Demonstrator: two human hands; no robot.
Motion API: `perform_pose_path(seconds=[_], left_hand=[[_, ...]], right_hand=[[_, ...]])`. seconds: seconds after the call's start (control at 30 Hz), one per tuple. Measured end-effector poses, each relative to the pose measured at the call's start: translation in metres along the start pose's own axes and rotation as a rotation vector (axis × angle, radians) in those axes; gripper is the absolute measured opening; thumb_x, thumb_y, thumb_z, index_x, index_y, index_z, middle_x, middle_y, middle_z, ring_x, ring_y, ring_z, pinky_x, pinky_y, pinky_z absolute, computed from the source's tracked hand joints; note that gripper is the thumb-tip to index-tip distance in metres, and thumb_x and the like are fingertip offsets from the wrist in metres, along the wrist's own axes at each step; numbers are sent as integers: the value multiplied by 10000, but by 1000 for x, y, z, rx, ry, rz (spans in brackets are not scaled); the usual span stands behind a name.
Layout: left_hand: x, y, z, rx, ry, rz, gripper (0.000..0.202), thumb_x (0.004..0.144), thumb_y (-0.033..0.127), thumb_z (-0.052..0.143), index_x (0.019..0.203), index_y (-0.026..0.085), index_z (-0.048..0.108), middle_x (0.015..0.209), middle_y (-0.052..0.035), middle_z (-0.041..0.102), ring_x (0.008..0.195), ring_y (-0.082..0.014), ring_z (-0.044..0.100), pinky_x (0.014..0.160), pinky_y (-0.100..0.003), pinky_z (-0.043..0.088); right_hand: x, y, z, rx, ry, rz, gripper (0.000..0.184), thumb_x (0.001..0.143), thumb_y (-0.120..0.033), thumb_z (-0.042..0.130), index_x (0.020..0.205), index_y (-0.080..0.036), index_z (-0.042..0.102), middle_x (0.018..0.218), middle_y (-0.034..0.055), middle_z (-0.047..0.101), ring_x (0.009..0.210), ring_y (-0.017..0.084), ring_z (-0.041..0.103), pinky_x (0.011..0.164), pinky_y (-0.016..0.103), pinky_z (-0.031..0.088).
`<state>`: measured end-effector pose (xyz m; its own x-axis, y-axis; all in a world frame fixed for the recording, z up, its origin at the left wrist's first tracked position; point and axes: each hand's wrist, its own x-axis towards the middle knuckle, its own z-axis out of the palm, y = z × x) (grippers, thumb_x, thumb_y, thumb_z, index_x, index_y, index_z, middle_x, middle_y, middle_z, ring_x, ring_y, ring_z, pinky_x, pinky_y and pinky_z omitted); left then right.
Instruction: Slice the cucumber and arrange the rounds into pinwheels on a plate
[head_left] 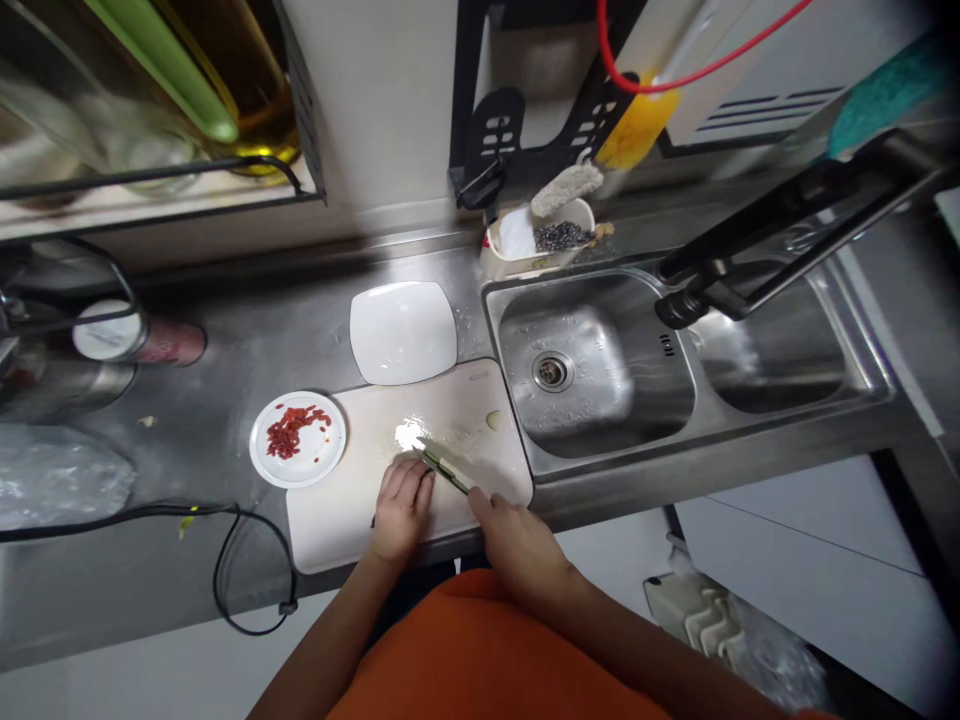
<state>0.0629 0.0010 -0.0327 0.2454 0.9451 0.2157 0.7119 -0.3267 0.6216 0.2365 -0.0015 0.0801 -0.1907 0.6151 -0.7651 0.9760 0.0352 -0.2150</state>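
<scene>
My right hand (519,545) is closed round the handle of a kitchen knife (448,472), its blade pointing up and left over the white cutting board (337,530). Right beside the blade, my left hand (403,505) has its fingers curled down on a green vegetable that looks like a cucumber, mostly hidden under the hand. A small pale-green slice (493,420) lies apart on the board's right side. Wet shine covers the board above the knife. Behind the board stands a white square dish (403,335). A white plate (259,455) with red dried berries (289,435) overlaps the board's left corner.
To the right is a steel sink (600,440) with a black faucet (780,230) reaching over it. A caddy (517,262) with scrubbers stands behind. On the left are a pink-labelled jar (161,340), a plastic bag (60,475) and a black cable (225,560).
</scene>
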Motion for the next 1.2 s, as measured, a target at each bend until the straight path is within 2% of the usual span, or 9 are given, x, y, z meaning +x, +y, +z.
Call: perform_pose_path(seconds=[0.7, 0.97, 1.2], left_hand=[[3, 1, -2, -37, -27, -20, 184, 870, 176, 485, 1012, 184, 602, 974, -65, 665, 968, -185, 594, 917, -383, 464], [3, 0, -1, -38, -14, -10, 188, 882, 191, 468, 1010, 187, 606, 953, -68, 665, 930, -184, 605, 895, -386, 471], [5, 4, -3, -45, -28, -36, 196, 881, 190, 475, 1033, 188, 599, 979, -69, 660, 955, -187, 597, 899, -386, 471]], right_hand=[[22, -3, 4, -11, 29, -35, 335, 877, -58, 281, 1119, -200, 464, 909, 83, 638, 795, 180, 646, 635, 234, 457], [38, -6, 14, 30, 31, -52, 344, 887, -51, 257, 1126, -178, 469, 902, 91, 630, 807, 193, 639, 633, 253, 448], [41, 3, 17, 88, 40, -45, 373, 858, -54, 298, 1162, -182, 473, 912, 84, 632, 806, 191, 628, 645, 257, 433]])
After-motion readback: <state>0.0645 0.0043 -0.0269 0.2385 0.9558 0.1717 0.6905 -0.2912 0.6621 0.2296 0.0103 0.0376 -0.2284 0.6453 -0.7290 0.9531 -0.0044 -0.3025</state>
